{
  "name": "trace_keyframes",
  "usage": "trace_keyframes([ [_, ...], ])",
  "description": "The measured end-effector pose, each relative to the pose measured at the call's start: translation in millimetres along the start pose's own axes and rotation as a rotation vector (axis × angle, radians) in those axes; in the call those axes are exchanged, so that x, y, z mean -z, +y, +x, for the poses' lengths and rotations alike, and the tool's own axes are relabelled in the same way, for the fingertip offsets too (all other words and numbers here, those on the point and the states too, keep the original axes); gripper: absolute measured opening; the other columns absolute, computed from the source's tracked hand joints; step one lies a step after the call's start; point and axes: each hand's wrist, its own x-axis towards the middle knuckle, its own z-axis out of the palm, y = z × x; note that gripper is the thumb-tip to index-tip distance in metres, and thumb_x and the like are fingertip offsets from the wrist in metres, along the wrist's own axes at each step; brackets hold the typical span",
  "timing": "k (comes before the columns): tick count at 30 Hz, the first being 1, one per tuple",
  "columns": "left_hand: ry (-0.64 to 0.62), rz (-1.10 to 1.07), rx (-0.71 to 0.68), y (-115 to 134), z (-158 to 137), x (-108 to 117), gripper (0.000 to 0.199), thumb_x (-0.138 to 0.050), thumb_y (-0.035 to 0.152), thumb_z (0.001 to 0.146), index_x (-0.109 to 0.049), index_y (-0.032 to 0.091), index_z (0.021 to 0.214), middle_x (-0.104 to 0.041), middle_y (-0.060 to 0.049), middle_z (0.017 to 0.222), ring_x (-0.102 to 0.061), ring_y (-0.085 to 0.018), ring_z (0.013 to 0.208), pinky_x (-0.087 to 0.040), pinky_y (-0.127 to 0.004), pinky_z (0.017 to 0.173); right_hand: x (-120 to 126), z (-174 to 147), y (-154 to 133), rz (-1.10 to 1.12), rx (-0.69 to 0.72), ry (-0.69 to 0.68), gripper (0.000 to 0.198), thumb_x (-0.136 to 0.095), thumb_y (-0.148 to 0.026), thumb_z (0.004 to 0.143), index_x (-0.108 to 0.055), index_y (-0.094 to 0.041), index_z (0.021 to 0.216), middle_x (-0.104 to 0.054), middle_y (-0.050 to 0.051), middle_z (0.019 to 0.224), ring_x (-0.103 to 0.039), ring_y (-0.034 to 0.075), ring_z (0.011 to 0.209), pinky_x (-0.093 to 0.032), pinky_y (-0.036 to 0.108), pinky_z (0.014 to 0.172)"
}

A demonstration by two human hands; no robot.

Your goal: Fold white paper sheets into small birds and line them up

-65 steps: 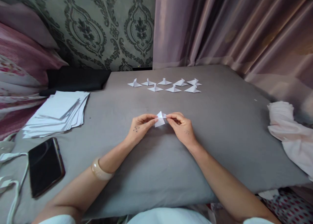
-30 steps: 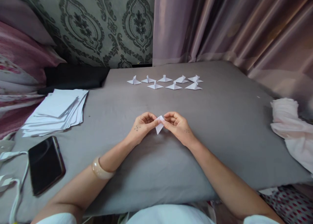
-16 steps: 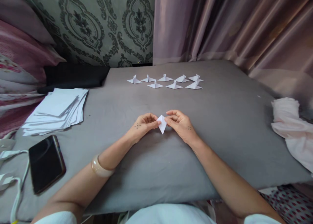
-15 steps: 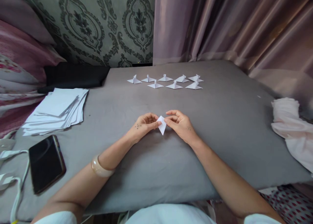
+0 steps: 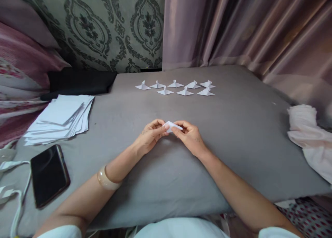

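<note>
A small folded white paper [image 5: 170, 124] is held up between both hands, above the grey cloth. My left hand [image 5: 153, 132] pinches its left corner, thumb on the near face and fingers behind. My right hand [image 5: 190, 134] grips the right part, with the thumb pressed on the front and the fingers curled behind. The paper's long points lie roughly sideways, and its back is hidden. Beyond the hands, several folded paper birds [image 5: 185, 91] stand in two rows on the grey cloth.
A stack of white paper sheets [image 5: 62, 110] lies on the left, in front of a folded black cloth [image 5: 80, 81]. Nearer are a phone [image 5: 49, 175] and white cables [image 5: 19, 196]. At the right edge is a bunched pale cloth [image 5: 308, 134]. Grey cloth [image 5: 233, 162] covers the surface.
The folded paper has turned from pointing down toward me to lying sideways. My right thumb has moved onto its front, and the right fingers have closed behind it.
</note>
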Motion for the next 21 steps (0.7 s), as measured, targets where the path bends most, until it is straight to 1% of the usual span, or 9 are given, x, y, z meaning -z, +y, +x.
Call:
trace_keyframes([
  [2,-0.020,0.079,0.023,-1.6,-1.6,-1.2,0.025,-0.080,0.023,0.070,-0.058,0.014,0.076,-0.063,0.002,0.073,-0.059,-0.007,0.066,-0.046,-0.019,0.068,2.6,1.4,0.5,-0.001,-0.001,0.051,0.029,-0.074,-0.041,0.071,-0.068,-0.019,0.088,-0.065,-0.001,0.072,-0.057,0.012,0.063,-0.046,0.026,0.063],
  [4,-0.047,0.178,0.020,-3.8,-3.1,-2.8,0.024,-0.080,0.024,0.070,-0.059,0.014,0.076,-0.062,0.002,0.069,-0.057,-0.006,0.064,-0.044,-0.019,0.065,5.5,3.0,1.0,0.030,0.014,0.073,0.028,-0.076,-0.040,0.069,-0.069,-0.019,0.087,-0.066,-0.001,0.072,-0.058,0.012,0.065,-0.047,0.027,0.065],
  [8,-0.093,0.297,-0.031,-7.0,-5.5,-7.4,0.028,-0.080,0.028,0.069,-0.063,0.015,0.087,-0.064,0.001,0.074,-0.056,-0.008,0.067,-0.044,-0.021,0.066,7.5,3.2,0.1,0.058,0.047,0.040,0.024,-0.077,-0.036,0.067,-0.069,-0.020,0.084,-0.069,0.001,0.076,-0.062,0.014,0.071,-0.048,0.028,0.068],
  [11,-0.083,0.408,-0.054,-6.8,-7.3,-9.3,0.027,-0.075,0.037,0.074,-0.068,0.014,0.086,-0.065,0.000,0.074,-0.057,-0.010,0.069,-0.044,-0.023,0.068,6.5,1.0,-1.6,0.019,0.057,0.017,0.021,-0.076,-0.036,0.070,-0.069,-0.020,0.082,-0.069,0.001,0.074,-0.062,0.014,0.070,-0.049,0.028,0.068],
  [15,-0.076,0.507,-0.029,-5.5,-8.7,-8.0,0.028,-0.072,0.042,0.077,-0.074,0.015,0.084,-0.066,-0.001,0.074,-0.056,-0.011,0.070,-0.042,-0.023,0.068,5.5,-1.3,-2.9,0.004,0.059,0.015,0.019,-0.074,-0.037,0.072,-0.070,-0.020,0.081,-0.071,0.002,0.077,-0.063,0.015,0.071,-0.050,0.029,0.069],
  [18,-0.057,0.542,-0.008,-4.7,-9.1,-7.7,0.029,-0.072,0.044,0.076,-0.076,0.017,0.085,-0.065,0.000,0.072,-0.054,-0.011,0.067,-0.039,-0.022,0.064,6.3,-1.4,-2.4,-0.027,0.077,0.040,0.017,-0.073,-0.037,0.072,-0.071,-0.021,0.079,-0.070,0.002,0.078,-0.062,0.015,0.072,-0.048,0.029,0.069],
  [21,-0.026,0.583,0.001,-3.8,-9.3,-8.3,0.030,-0.073,0.046,0.074,-0.077,0.017,0.082,-0.060,0.001,0.064,-0.048,-0.008,0.061,-0.033,-0.020,0.057,8.1,-1.1,-2.0,-0.073,0.130,0.053,0.016,-0.073,-0.037,0.073,-0.073,-0.022,0.076,-0.067,0.001,0.078,-0.059,0.014,0.071,-0.045,0.028,0.067],
])
